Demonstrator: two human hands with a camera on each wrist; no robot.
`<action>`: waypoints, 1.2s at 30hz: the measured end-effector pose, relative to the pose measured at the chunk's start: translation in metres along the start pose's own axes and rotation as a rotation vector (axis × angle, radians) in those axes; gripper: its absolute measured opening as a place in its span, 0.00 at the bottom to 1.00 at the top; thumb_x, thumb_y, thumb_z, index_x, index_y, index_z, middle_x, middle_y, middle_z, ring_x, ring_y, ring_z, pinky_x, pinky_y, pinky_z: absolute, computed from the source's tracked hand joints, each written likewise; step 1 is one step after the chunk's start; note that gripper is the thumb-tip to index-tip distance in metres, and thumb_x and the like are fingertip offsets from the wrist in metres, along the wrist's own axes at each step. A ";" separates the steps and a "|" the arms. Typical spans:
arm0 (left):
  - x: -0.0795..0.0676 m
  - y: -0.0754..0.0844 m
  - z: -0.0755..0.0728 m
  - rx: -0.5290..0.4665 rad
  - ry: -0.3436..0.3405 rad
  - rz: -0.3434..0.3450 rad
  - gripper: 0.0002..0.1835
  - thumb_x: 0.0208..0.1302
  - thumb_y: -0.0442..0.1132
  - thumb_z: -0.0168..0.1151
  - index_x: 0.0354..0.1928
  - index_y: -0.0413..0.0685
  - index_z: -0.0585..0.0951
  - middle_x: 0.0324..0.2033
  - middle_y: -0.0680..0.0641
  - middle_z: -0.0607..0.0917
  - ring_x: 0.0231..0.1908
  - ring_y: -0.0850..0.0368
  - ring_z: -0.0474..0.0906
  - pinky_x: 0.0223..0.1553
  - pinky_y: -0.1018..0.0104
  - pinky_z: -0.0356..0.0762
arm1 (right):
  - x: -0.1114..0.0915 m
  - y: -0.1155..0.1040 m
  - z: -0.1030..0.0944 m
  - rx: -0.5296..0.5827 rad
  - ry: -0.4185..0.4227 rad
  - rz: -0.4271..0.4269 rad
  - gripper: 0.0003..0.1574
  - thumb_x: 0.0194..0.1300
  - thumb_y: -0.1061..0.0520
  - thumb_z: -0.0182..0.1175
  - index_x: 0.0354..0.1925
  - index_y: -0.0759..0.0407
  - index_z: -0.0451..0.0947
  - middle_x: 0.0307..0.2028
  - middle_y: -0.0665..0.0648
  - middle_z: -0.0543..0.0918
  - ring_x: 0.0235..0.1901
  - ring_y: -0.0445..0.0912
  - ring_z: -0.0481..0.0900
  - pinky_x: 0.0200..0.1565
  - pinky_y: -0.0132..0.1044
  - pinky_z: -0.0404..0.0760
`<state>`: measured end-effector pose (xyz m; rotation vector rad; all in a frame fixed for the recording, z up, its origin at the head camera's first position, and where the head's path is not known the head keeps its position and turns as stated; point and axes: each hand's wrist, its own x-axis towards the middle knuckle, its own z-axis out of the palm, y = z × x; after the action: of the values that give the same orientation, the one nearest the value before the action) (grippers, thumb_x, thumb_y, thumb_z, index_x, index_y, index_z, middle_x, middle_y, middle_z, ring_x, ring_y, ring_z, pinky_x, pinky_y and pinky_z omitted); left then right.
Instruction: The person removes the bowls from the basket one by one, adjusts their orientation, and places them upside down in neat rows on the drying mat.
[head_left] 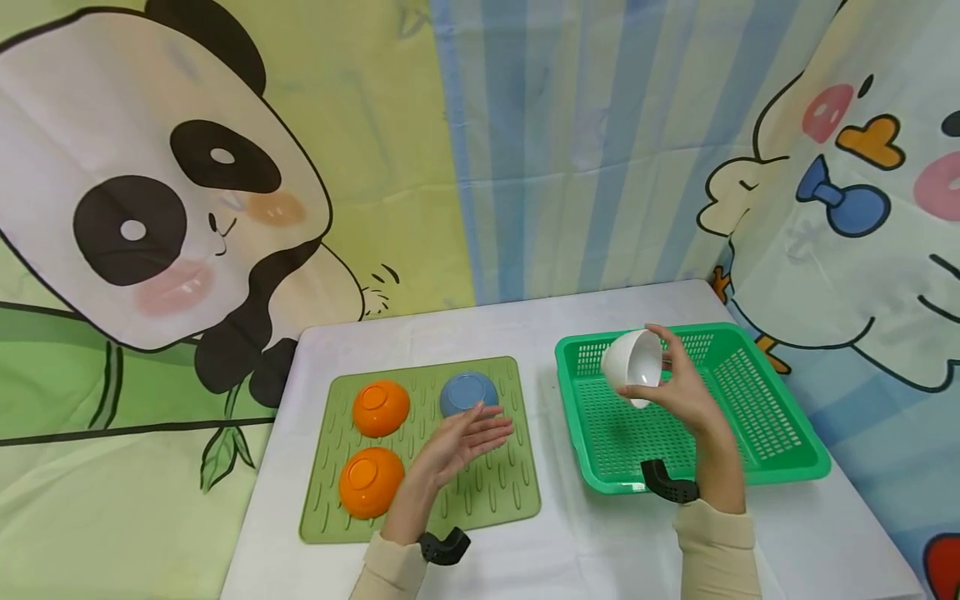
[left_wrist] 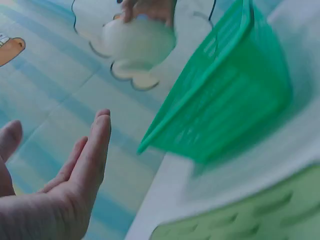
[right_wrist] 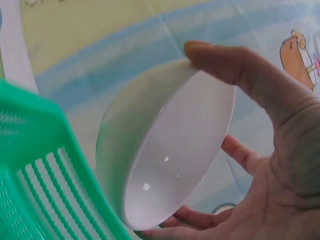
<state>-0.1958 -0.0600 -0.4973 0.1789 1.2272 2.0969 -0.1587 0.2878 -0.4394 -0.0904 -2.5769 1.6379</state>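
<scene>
A white bowl (head_left: 628,363) is held by my right hand (head_left: 681,392) above the green basket (head_left: 795,479). In the right wrist view the bowl (right_wrist: 145,130) is tipped on its side, its hollow facing the palm, with thumb and fingers gripping opposite sides of the rim. My left hand (head_left: 459,446) hovers over the green mat (head_left: 498,510) with fingers extended and nothing in it, overlapping the lower edge of an upside-down blue bowl (head_left: 467,392). Two orange bowls, one farther back (head_left: 381,408) and one nearer (head_left: 371,483), sit upside down on the mat's left side.
A white-covered table (head_left: 558,550) carries the mat on the left and the basket on the right. Behind it hangs a printed curtain (head_left: 540,150) with a panda and a chick. Both wrists wear black camera mounts, one on the left (head_left: 444,547) and one on the right (head_left: 667,483).
</scene>
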 end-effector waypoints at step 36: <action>0.037 -0.027 0.036 -0.474 -0.349 -0.098 0.33 0.68 0.62 0.36 0.64 0.46 0.64 0.53 0.44 0.78 0.48 0.56 0.78 0.57 0.62 0.68 | 0.010 -0.037 0.088 0.466 -0.462 -0.424 0.65 0.44 0.66 0.73 0.70 0.51 0.44 0.67 0.60 0.52 0.67 0.55 0.49 0.62 0.54 0.59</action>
<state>-0.1946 -0.0023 -0.5079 0.2489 0.5083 2.0955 -0.1784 0.1936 -0.4432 0.8895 -2.1602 2.1960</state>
